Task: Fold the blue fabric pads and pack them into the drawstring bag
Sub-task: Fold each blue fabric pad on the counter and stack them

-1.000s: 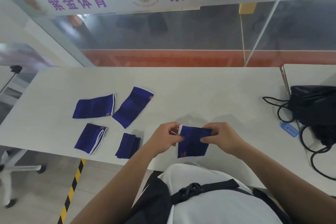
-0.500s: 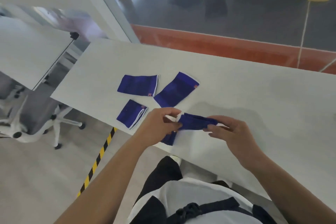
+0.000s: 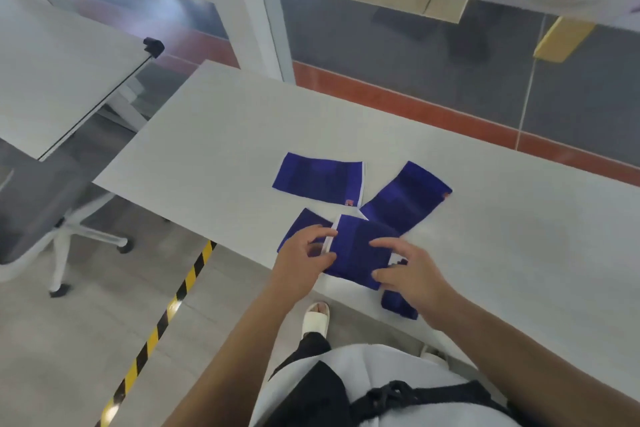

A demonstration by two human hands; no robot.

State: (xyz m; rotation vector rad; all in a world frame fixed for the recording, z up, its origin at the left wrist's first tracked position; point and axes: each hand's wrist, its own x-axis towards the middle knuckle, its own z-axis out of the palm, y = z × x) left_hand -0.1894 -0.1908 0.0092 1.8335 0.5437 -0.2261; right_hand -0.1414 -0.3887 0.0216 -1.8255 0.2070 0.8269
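A folded blue pad with a white edge is held near the table's front edge. My left hand pinches its left, white-edged side and my right hand grips its right side. Under my left hand lies another folded blue pad, partly hidden. A small folded blue pad pokes out below my right hand. Two flat blue pads lie farther back: one on the left, one slanted on the right. The drawstring bag is out of view.
The white table ends just before my hands, with its left corner close by. A second white table and an office chair base stand to the left. Yellow-black tape runs along the floor. A glass wall stands behind.
The view has swung left, so the bag left the frame. My hands carried the folded pad leftward to the group of pads, over the folded ones near the front edge.
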